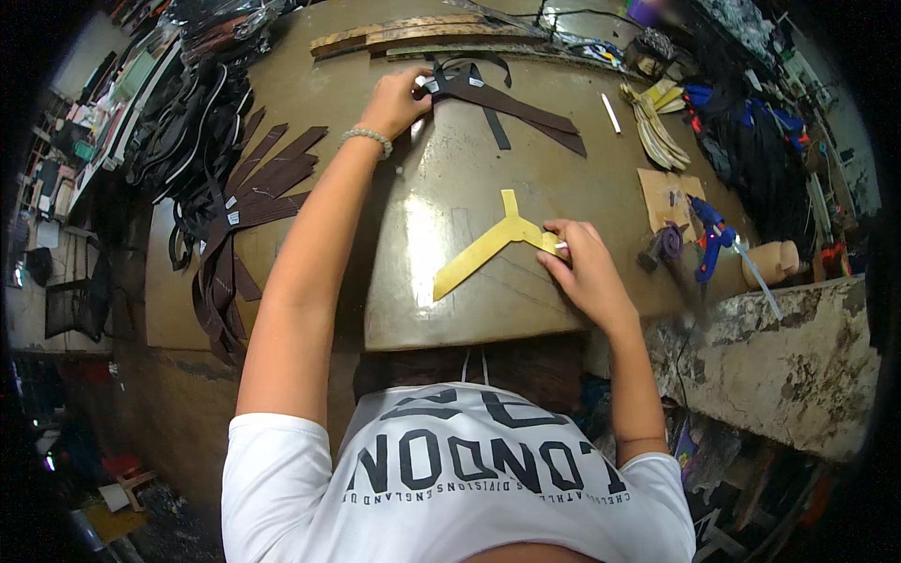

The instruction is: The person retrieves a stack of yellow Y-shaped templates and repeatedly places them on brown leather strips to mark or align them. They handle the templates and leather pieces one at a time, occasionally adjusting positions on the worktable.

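My left hand [394, 98] reaches to the far side of the worktable [422, 281] and grips the end of a stack of dark brown leather strips [511, 105]. My right hand [584, 267] rests near the table's front edge, fingers pinching one arm of a yellow Y-shaped template [488, 246] that lies flat on the table. A small white piece shows at my right fingertips. A bead bracelet [368, 137] circles my left wrist.
More brown leather pieces [253, 202] fan out at the left with black straps [192, 122] behind them. Wooden slats [413, 36] lie at the far edge. A blue glue gun [710, 239], cardboard [668, 195] and tan cut pieces [657, 127] sit at the right.
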Demonstrator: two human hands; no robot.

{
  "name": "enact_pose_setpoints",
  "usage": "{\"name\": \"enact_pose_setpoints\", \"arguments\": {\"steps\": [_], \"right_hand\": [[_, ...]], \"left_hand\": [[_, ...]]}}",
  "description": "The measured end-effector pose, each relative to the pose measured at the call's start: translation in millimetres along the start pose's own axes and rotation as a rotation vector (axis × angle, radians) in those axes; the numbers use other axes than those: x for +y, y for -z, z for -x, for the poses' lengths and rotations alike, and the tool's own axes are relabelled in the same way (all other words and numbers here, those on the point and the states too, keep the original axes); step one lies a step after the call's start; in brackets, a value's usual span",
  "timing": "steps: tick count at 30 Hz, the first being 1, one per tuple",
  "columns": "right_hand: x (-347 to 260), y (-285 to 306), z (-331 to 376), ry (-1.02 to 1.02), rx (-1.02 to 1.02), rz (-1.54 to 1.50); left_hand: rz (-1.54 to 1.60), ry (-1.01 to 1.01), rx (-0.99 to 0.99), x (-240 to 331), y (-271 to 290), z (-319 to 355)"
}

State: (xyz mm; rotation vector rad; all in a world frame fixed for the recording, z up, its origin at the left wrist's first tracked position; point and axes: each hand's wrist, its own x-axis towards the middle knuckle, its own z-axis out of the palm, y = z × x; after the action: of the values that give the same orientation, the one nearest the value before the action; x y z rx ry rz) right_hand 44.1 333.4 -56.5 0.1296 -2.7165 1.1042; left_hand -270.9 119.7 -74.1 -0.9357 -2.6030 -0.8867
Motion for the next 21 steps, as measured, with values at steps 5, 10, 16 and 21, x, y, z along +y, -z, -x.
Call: {"name": "enact_pose_setpoints", "arguments": {"steps": [5,10,16,21], "right_hand": [[-5,-6,10,0.107,-0.119,-0.013],[-31,-11,38,0.223,-0.22,-0.089],[-38,-24,3,0.287,0.045,-0.025],[-38,-63,-19,-0.003,0.102,-0.063]], "left_hand": [[0.162,-0.186,0.019,49,19,44],[0.024,-0.164,-0.212,93,44,154],[0.164,0.16,0.082,117,62,199],[0.004,-0.035,-0.045,116,50,210]]}}
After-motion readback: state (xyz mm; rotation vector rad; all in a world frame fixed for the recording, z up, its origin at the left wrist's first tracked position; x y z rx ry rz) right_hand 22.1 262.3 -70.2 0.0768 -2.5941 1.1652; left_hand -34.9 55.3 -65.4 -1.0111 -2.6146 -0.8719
